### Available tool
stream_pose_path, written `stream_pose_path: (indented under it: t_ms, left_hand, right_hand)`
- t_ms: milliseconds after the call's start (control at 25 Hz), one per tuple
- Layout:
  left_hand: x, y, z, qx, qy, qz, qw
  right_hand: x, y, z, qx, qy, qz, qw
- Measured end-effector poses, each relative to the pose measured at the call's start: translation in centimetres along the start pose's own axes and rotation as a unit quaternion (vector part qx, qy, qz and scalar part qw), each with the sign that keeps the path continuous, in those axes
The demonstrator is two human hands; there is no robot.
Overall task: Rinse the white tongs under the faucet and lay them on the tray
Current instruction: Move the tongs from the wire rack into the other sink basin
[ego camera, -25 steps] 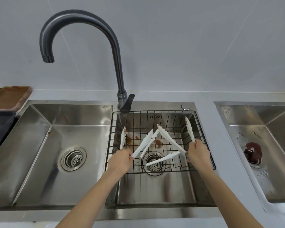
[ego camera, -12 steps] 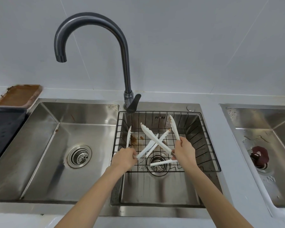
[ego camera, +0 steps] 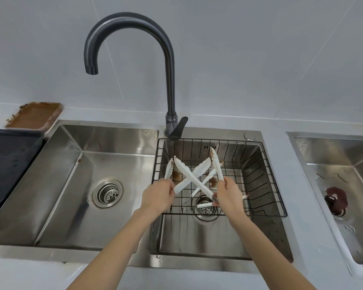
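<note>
The dark tray (ego camera: 6,162) is sitting at far left, past the left basin (ego camera: 76,185), with the faucet (ego camera: 132,59) spout hanging dry above that basin. The left hand (ego camera: 157,195) and right hand (ego camera: 228,195) are each gripping stained white tongs (ego camera: 192,178), crossed over the wire basket (ego camera: 260,185); uncrossing them first, then carrying them leftward under the spout, looks wisest

My left hand (ego camera: 158,193) and right hand (ego camera: 228,192) each hold white plastic tongs (ego camera: 189,178), crossed above the black wire basket (ego camera: 266,176) in the right steel basin (ego camera: 208,241). The curved dark faucet (ego camera: 170,84) stands behind, its spout over the left steel basin (ego camera: 61,185); a dark flat tray (ego camera: 6,162) lies far left.
</note>
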State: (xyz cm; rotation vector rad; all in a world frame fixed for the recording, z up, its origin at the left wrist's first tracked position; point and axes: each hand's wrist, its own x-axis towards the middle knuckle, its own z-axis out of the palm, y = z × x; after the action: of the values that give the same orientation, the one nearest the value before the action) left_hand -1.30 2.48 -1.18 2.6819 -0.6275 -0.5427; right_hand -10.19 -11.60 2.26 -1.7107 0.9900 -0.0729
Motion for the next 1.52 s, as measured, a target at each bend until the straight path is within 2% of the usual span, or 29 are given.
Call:
stream_pose_path:
  t_ms: [400,600,880,1240,1360,1520]
  left_hand:
    - [-2.0,-1.5,-5.1,-0.003,0.072,0.054,0.996]
    - [-3.8,-5.4,-6.4,-0.006,0.07,0.036,0.997]
    - [-4.2,-13.0,-8.1,-0.005,0.077,-0.028,0.997]
    - [-0.5,-22.6,-7.2,-0.014,0.014,-0.104,0.994]
    - [0.5,-24.7,-6.3,-0.009,-0.016,-0.128,0.992]
    - [1.7,-26.7,-4.4,-0.004,-0.043,-0.139,0.989]
  right_hand:
    - [-2.9,-2.8,2.7,0.084,0.041,-0.008,0.996]
    - [-4.8,-3.4,6.2,0.074,0.031,-0.003,0.997]
    - [-5.9,-4.4,12.5,0.101,0.001,0.001,0.995]
    - [-4.2,-4.1,22.7,0.073,-0.017,0.028,0.997]
    - [-2.8,-2.4,25.5,0.035,-0.01,0.062,0.997]
    - [-1.3,0.1,27.7,0.056,-0.013,0.117,0.991]
